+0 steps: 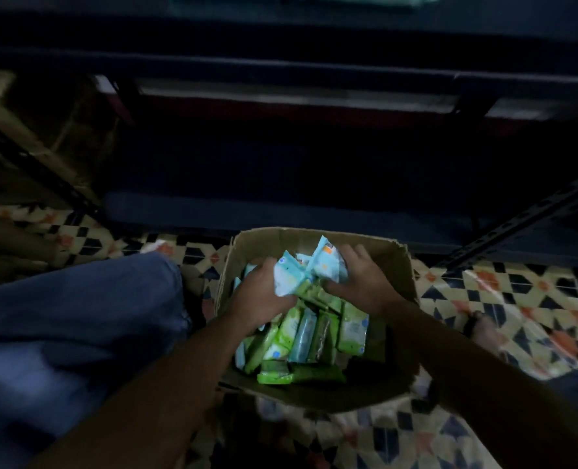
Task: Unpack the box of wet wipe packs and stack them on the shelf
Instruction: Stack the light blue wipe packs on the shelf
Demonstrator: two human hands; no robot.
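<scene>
Both hands hold a bunch of soft light-blue wet wipe packs (pixel 309 270) between them, above the open brown cardboard box (pixel 318 242) at lower middle. The left hand (pixel 263 294) curls around one side and the right hand (pixel 358 280) around the other. The packs' long sides point up and away.

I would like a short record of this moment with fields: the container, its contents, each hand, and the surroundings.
container: open brown cardboard box standing on a patterned tiled floor
contents: many green and light blue wet wipe packs, lying jumbled
left hand: inside the box, gripping a bunch of light blue packs
right hand: inside the box, gripping the same bunch from the other side
surroundings: dark metal shelf behind the box; blue trouser leg on the left
light: dim, image blurred
</scene>
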